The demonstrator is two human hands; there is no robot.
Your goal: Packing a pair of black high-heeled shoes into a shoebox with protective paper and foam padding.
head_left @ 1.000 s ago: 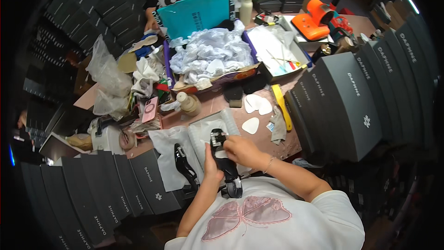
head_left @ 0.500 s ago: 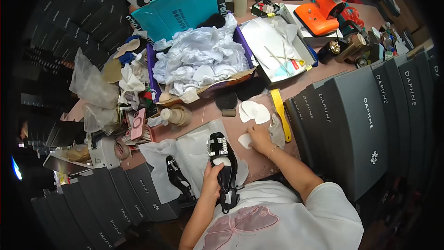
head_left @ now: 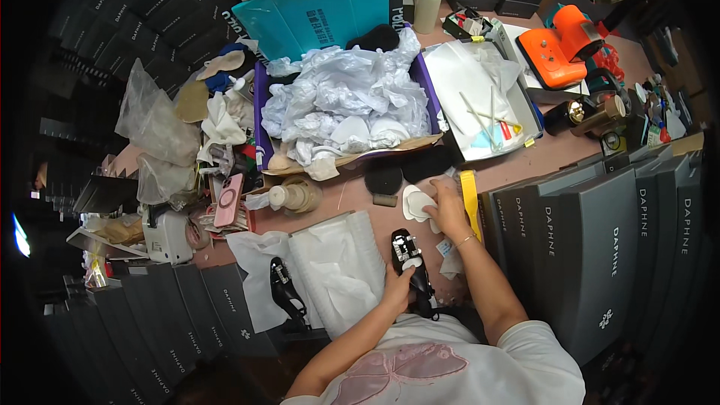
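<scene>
In my left hand (head_left: pixel 396 289) is a black shoe (head_left: pixel 423 283) with a sparkling buckle on its toe, held above the table's near edge; my thumb lies by a white patch at its opening. Farther right, my right hand (head_left: pixel 448 211) curls round the right edge of several thin white pads (head_left: pixel 415 201), thumb and fingers against them. The matching black shoe (head_left: pixel 284 289) rests on white tissue paper (head_left: pixel 259 255) at the left. Beside it a folded white wrapping sheet (head_left: pixel 337 255) is spread out.
A purple-edged box (head_left: pixel 261 120) heaped with crumpled white paper stands behind. Right of it are a tray (head_left: pixel 480 156) with sticks, a yellow strip (head_left: pixel 470 199) and an orange device (head_left: pixel 551 60). Grey shoe boxes (head_left: pixel 600 255) line both sides. A pink phone (head_left: pixel 229 201) stands left.
My left hand has carried the shoe to the right. My right hand has moved away from me onto the white pads, which sit closer together. The view has shifted.
</scene>
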